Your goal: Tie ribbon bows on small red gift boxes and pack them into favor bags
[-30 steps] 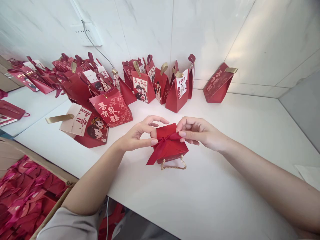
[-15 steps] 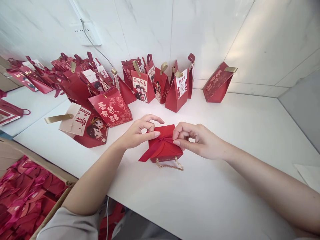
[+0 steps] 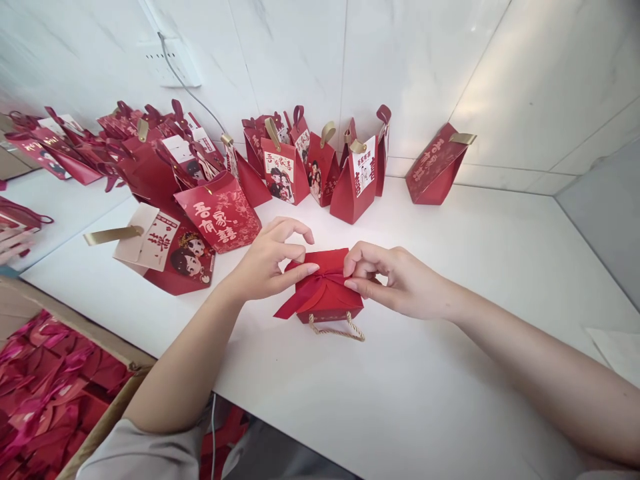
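Observation:
A small red gift box [image 3: 327,261] lies on the table with its twisted gold cord handle [image 3: 337,331] toward me. A dark red ribbon [image 3: 299,298] is tied in a bow across it, one tail hanging off to the left. My left hand [image 3: 273,263] pinches the ribbon near the knot between thumb and a curled finger, its index finger arched and raised. On the right side of the bow, my right hand [image 3: 395,280] grips the ribbon between thumb and bent fingers. The ribbon parts inside both pinches are mostly hidden.
Red printed gift boxes [image 3: 220,217] crowd the back left, and one [image 3: 435,167] leans near the wall at right. At lower left stands a carton [image 3: 107,417] full of red ribboned boxes. Another person's hand [image 3: 15,245] shows at the left edge. A cable [image 3: 193,97] hangs from the wall socket.
My left hand has shifted slightly up and left, its index finger lifting further from the box. My right hand stays at the ribbon. Another person's hand has appeared at the left edge.

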Demonstrator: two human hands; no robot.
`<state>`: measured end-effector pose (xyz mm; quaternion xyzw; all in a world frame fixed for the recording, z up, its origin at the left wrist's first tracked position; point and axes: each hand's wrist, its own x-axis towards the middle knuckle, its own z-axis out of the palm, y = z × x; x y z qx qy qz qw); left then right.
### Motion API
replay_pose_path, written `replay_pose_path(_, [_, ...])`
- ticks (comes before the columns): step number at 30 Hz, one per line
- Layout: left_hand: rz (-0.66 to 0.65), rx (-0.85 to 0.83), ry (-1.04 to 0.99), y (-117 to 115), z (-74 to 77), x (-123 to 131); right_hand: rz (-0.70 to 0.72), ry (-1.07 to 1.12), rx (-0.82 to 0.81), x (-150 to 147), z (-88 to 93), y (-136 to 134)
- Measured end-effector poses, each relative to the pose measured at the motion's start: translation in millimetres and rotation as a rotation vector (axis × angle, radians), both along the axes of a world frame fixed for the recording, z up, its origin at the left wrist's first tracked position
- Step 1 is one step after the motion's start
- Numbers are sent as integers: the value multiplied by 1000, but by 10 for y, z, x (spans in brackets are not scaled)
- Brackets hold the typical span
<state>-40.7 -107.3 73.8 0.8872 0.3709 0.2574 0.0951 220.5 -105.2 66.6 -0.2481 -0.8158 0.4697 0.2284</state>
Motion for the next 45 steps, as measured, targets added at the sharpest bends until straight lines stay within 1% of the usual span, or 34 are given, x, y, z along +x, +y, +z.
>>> replay_pose_path(3, [11, 169, 35, 3, -27, -28, 3, -14, 24, -8, -1, -5])
replay_pose_path(6, [18, 291, 90, 9, -52, -75, 4, -15, 36, -16, 1, -11])
replay_pose_path(8, [15, 338, 142, 9, -54, -99, -2, -15, 40, -14, 7, -18])
replay_pose_path(10, [18, 343, 154, 3, -44, -106, -9, -15, 29, -6, 13, -26])
replay_pose_path(12, [12, 263, 99, -3, -26, -97, -10, 5, -19, 5, 12, -27])
replay_pose_path(14, [-24, 88, -8, -4, -12, -87, 14, 48, -137, 14, -4, -16])
replay_pose_path(16, [-100, -115, -139, 6, -11, -85, 41, 115, -296, 17, -36, 12])
replay_pose_path(18, [-178, -263, -273, 22, -25, -91, 26, 202, -406, 13, -81, 56])
replay_pose_path(20, [-217, -349, -355, 35, -43, -93, -23, 282, -430, 5, -127, 104])
replay_pose_path(21, [-217, -378, -366, 38, -50, -90, -43, 305, -426, 2, -147, 125])
replay_pose_path(25, [-165, -440, -335, 34, -63, -62, -63, 305, -414, 11, -178, 170])
replay_pose_path(29, [-152, -471, -388, 42, -82, -60, -104, 250, -338, 61, -129, 179])
replay_pose_path(31, [-174, -475, -401, 50, -86, -69, -48, 162, -341, 92, -99, 186])
replay_pose_path(35, [-220, -460, -350, 57, -72, -69, 117, 42, -410, 133, -74, 191])
replay_pose_path(39, [-195, -473, -336, 69, -79, -64, 207, -14, -405, 148, -76, 194])
replay_pose_path(41, [-181, -479, -361, 81, -98, -74, 220, 4, -412, 156, -77, 205])
replay_pose_path(45, [-195, -513, -399, 86, -128, -79, 224, 134, -474, 158, -95, 225])
